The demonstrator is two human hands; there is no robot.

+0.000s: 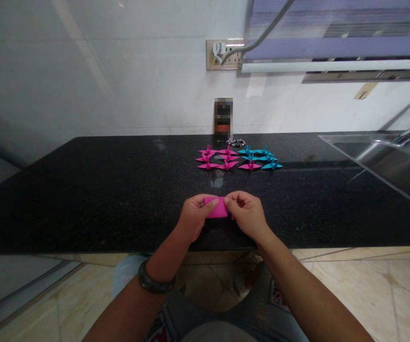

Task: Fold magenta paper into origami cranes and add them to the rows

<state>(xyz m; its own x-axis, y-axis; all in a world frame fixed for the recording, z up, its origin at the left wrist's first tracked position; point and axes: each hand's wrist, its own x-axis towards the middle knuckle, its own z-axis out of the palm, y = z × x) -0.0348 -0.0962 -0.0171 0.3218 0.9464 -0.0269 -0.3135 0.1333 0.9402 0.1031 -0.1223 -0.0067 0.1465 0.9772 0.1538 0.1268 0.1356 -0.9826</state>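
Note:
Between my two hands is a small folded sheet of pink origami paper [216, 210], held up just above the counter's front part. My left hand [195, 213] pinches its left side, thumb lying across the front. With thumb and fingertips closed, my right hand [246, 211] grips the upper right corner. Behind the hands stand several pink paper cranes [228, 165] in rows, with several blue paper cranes [271, 164] to their right. The fingers behind the paper are hidden.
A black stone countertop [94, 199] spans the view. At the back, a beaded bracelet [236, 142] lies near a blurred upright object [223, 118] against the wall. A metal sink [400, 166] is set in at the right. Above, a cable [262, 40] runs from a wall socket [225, 54].

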